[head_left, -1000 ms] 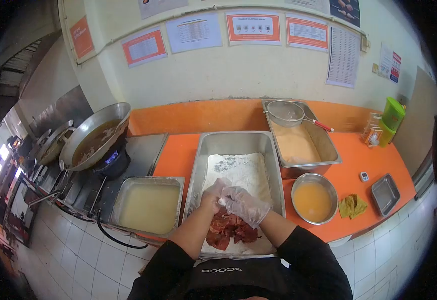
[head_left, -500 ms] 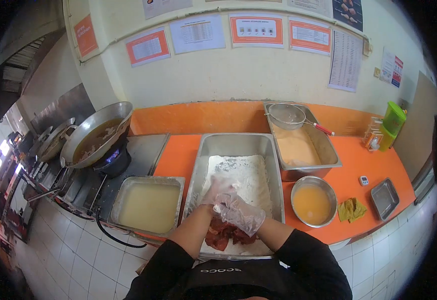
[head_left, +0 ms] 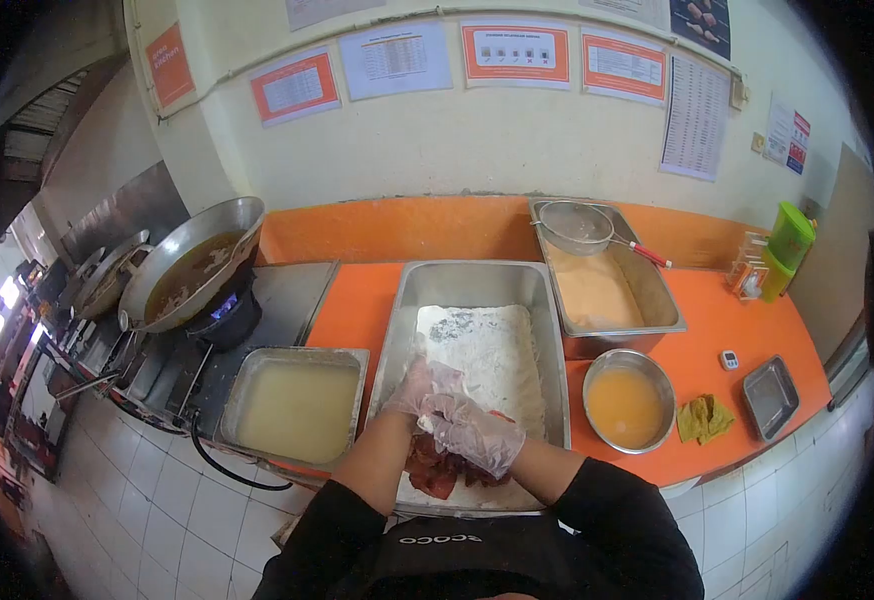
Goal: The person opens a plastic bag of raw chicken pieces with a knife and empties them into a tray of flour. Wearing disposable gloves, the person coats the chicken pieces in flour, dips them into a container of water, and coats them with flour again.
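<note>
Both my hands wear clear plastic gloves and meet above a deep steel tray (head_left: 397, 310) of white flour (head_left: 487, 345). My left hand (head_left: 425, 388) is closed, its fingers curled toward the right hand. Against it lies my right hand (head_left: 477, 432), also closed, with its fingers bent in at the left palm. A small whitish bit shows between them; what they grip is hidden. Just below the hands, pieces of red, wet-looking meat (head_left: 432, 470) rest on the flour near the tray's front, partly covered by the right hand.
To the left stand a pan of cloudy pale liquid (head_left: 302, 405) and a wok of oil (head_left: 192, 280) on a burner. On the right are a bowl of orange-yellow liquid (head_left: 624, 408), a bin of orange-tan powder (head_left: 597, 285) under a strainer (head_left: 577, 228), a yellow cloth (head_left: 705, 418) and a small tray (head_left: 770, 398).
My left hand has shifted slightly left and its fingers have drawn in. The right hand has slid a little left and down, staying against it. The meat remains in place.
</note>
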`<control>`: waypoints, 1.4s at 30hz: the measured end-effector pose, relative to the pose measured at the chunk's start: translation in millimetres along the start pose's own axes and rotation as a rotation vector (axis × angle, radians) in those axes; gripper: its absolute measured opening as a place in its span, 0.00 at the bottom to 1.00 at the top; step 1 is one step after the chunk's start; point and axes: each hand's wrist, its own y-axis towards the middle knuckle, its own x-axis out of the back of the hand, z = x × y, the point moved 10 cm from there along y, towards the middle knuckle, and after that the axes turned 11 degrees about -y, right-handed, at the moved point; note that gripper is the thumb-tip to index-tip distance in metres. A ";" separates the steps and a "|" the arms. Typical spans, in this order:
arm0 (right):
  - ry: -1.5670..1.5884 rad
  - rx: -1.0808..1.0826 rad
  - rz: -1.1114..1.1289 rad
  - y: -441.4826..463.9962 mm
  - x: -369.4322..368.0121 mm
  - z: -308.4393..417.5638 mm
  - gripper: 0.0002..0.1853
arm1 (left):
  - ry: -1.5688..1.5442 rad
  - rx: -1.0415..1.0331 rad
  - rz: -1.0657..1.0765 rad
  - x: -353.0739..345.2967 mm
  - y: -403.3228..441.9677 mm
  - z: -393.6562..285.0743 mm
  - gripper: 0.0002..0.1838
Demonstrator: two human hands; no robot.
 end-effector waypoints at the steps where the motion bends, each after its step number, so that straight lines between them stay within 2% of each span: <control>1: 0.014 0.032 -0.012 -0.8 1.1 3.9 0.13 | 0.066 0.010 -0.007 5.2 4.3 4.7 0.41; 2: 0.028 0.065 -0.024 -2.0 2.2 8.4 0.13 | 0.131 0.021 -0.013 10.4 8.7 9.4 0.40; 4: 0.076 0.101 -0.061 -2.9 7.1 16.5 0.13 | 0.057 0.083 0.122 8.2 18.8 21.8 0.37; 5: 0.111 0.103 -0.085 -2.0 12.2 20.9 0.13 | -0.011 0.116 0.045 19.7 21.7 32.4 0.36; 7: 0.183 0.102 -0.140 -1.2 20.4 21.9 0.12 | -0.143 0.180 -0.109 -0.5 -12.5 22.3 0.35; 9: 0.258 0.094 -0.202 -0.3 27.7 17.2 0.11 | -0.166 0.137 -0.143 14.1 1.0 20.1 0.35; 10: 0.167 0.133 -0.202 -1.3 27.1 22.1 0.11 | -0.177 0.116 -0.161 21.7 7.5 18.3 0.35; 13: -0.058 0.191 -0.196 -6.7 21.5 33.7 0.10 | -0.089 0.096 0.016 20.6 24.7 14.6 0.38; 15: -0.150 0.153 -0.182 -10.5 17.1 36.6 0.10 | 0.208 -0.235 0.275 26.6 53.2 10.6 0.41; 17: 0.129 0.035 -0.054 -17.4 7.1 39.2 0.09 | 0.035 -0.215 0.431 11.4 43.6 10.8 0.45; 18: 0.269 -0.024 0.011 -19.6 0.9 38.4 0.08 | -0.283 -0.023 0.443 -14.7 13.4 4.7 0.47; 19: 0.218 0.038 -0.012 -19.1 2.9 43.6 0.09 | -0.598 0.173 0.446 -35.9 -8.6 3.8 0.49; 23: 0.037 0.229 -0.045 -8.9 -6.5 35.1 0.11 | -0.581 0.127 0.387 -33.6 -9.2 2.7 0.57; 25: 0.287 0.124 0.047 7.1 -25.6 -5.8 0.12 | -0.634 0.076 0.336 -14.8 9.1 11.0 0.60; 26: 0.575 -0.015 0.131 14.7 -42.9 -32.9 0.12 | -0.638 0.073 0.302 -14.7 7.0 9.2 0.60; 28: 0.566 0.011 -0.065 11.5 -23.9 -16.1 0.13 | -0.645 0.066 0.235 -17.8 -4.1 2.7 0.60; 30: -0.056 0.321 -0.607 -26.5 32.8 52.1 0.14 | -0.704 0.103 0.224 -20.4 -9.4 3.4 0.57; 32: 0.048 0.206 -0.424 -2.9 23.1 16.1 0.10 | -0.732 0.114 0.230 -20.8 -8.3 6.3 0.53; 34: 0.483 -0.004 -0.270 3.6 12.6 -6.9 0.07 | -0.732 0.103 0.253 -20.1 -4.0 10.7 0.47; 35: 0.865 -0.157 -0.196 1.5 2.2 -16.1 0.06 | -0.698 0.050 0.218 -15.7 0.0 10.0 0.44; 37: 1.099 -0.180 -0.197 6.0 -5.2 -21.6 0.05 | -0.629 -0.057 0.151 -13.4 3.4 4.6 0.38; 38: 0.950 -0.051 -0.280 20.0 -1.9 -30.6 0.05 | -0.620 -0.047 0.153 -15.4 2.2 5.0 0.35; 40: 0.559 0.118 -0.277 22.1 -2.8 -19.2 0.05 | -0.607 -0.030 0.154 -17.6 -2.4 6.9 0.30; 42: 0.083 0.199 -0.106 14.0 -20.3 -9.6 0.05 | 0.268 -0.331 0.070 -15.0 -6.9 -16.8 0.26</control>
